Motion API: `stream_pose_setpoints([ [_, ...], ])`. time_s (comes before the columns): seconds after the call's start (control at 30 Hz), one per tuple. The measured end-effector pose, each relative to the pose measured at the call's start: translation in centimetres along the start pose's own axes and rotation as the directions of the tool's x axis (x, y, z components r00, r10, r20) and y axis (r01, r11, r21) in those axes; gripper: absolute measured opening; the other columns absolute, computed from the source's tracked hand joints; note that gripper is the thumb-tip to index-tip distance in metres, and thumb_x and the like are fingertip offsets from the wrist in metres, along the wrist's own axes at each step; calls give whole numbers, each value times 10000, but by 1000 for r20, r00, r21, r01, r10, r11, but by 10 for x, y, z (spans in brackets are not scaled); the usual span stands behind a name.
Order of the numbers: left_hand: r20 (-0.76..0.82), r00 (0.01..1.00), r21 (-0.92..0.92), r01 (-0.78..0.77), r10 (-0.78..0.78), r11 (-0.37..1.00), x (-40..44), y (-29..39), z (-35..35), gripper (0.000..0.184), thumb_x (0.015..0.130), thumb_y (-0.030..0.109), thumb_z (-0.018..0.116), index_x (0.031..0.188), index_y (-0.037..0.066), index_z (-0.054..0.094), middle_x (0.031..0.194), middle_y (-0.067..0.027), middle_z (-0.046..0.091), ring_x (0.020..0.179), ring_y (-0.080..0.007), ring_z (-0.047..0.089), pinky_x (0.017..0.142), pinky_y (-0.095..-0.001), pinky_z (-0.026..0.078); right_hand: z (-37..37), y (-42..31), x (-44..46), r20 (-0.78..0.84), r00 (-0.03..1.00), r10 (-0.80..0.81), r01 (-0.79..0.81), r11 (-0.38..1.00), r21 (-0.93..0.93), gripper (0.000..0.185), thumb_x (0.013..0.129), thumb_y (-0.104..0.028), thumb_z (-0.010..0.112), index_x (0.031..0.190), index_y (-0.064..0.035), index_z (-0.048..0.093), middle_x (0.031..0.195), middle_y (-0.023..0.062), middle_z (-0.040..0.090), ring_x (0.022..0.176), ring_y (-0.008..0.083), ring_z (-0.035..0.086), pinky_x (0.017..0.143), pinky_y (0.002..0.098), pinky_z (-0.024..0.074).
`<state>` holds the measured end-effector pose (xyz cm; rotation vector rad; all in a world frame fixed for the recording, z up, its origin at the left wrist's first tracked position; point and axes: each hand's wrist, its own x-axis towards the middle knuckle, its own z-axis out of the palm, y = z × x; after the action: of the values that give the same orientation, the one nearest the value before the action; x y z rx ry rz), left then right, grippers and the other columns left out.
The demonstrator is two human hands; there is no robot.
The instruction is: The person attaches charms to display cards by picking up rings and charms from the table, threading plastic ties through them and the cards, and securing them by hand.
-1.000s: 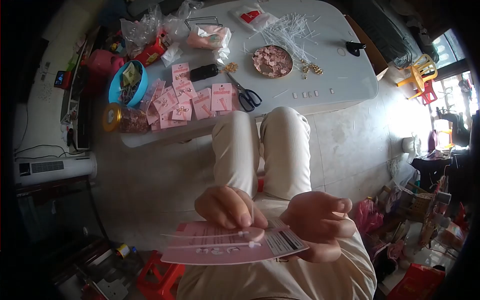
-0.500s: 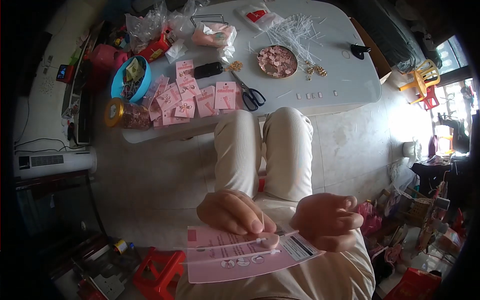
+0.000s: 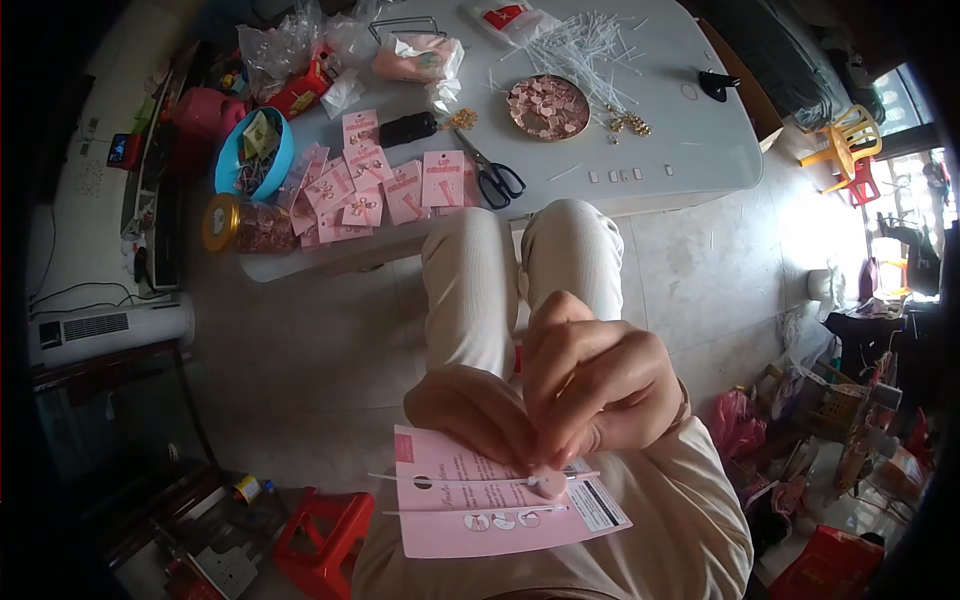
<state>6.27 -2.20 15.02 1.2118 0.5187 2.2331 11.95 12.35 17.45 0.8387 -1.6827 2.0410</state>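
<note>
A pink printed backing card [image 3: 430, 538] lies over my lap with its text side up. My left hand [image 3: 468, 408] is closed at the card's upper edge, gripping it. Thin white plastic ties [image 3: 455, 515] lie across the card, their small heads toward the right. A small rounded pink piece [image 3: 550, 487] sits by those heads, just under the fingertips. My right hand [image 3: 612, 385] comes down from above in a pinch right over the pink piece, its fingertips touching or nearly touching my left fingers. What is between the right fingertips is hidden.
Ahead, the table [image 3: 660, 110] carries pink carded packets [image 3: 405, 190], scissors [image 3: 495, 180], a round dish of pink pieces [image 3: 548, 107], loose white ties [image 3: 590, 60] and gold bits [image 3: 628, 123]. A lidded jar [image 3: 245, 225] stands near its edge. A red stool [image 3: 322, 535] is at lower left.
My right hand has moved left and up from beside the card, closing into a pinch above the pink piece. My left hand still holds the card, which has shifted slightly right.
</note>
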Motion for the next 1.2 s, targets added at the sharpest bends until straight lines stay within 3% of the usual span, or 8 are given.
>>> stream_pose_setpoints([
  [0.13,74,996,-93,-48,55,994,6,-7,-2,112,897,82,542,794,39,544,786,-121,637,640,-228,625,599,-294,565,18,0,-6,-392,915,97,114,868,482,197,861,-202,634,967,-36,628,882,33,586,891,174,514,782,323,391],
  [0.3,42,998,-105,-38,43,994,6,-10,-2,119,915,95,510,809,44,526,793,-141,622,612,-237,611,579,-310,560,26,2,-10,-484,854,191,189,753,631,214,870,-212,626,958,-19,598,869,73,594,858,194,553,782,326,405],
  [0.4,142,990,-212,26,4,977,6,-7,-6,135,912,116,520,794,51,507,806,-137,594,646,-222,595,576,-302,541,27,7,-8,-484,857,175,77,886,458,172,878,-188,610,927,-25,586,854,77,596,826,195,556,788,330,409],
  [0.53,-186,930,-224,273,-316,936,-2,6,1,158,881,132,583,813,-2,532,789,-138,590,691,-240,601,643,-304,536,16,22,-12,-430,898,87,6,977,212,134,880,-153,593,911,-25,574,844,83,599,791,189,557,790,327,418],
  [0.63,-510,854,80,162,-99,984,-16,-19,5,143,858,109,611,818,-13,550,760,-118,591,713,-195,600,668,-272,518,5,40,-22,-298,949,-104,142,984,106,150,865,-125,593,953,-5,570,863,91,602,782,171,552,775,310,432],
  [0.7,-579,803,105,245,-141,964,-11,-19,6,125,847,91,618,847,-14,551,776,-113,592,727,-183,595,673,-264,511,11,41,-30,-428,901,71,54,960,275,147,857,-108,590,957,-2,570,868,87,602,783,165,549,766,297,434],
  [0.8,-762,605,132,492,-230,860,1,-19,10,156,813,36,641,932,-14,554,826,-99,596,766,-145,580,686,-242,489,21,39,-38,-550,559,620,-26,676,737,152,832,-55,578,970,8,570,883,75,603,787,146,539,739,258,439],
  [1.2,-667,678,78,474,-307,877,2,-25,10,453,757,-49,660,1157,6,454,994,-91,580,855,-136,571,772,-229,467,23,45,-42,-663,558,500,6,796,606,46,828,-22,555,871,-36,568,845,69,590,777,138,541,722,249,426],
])
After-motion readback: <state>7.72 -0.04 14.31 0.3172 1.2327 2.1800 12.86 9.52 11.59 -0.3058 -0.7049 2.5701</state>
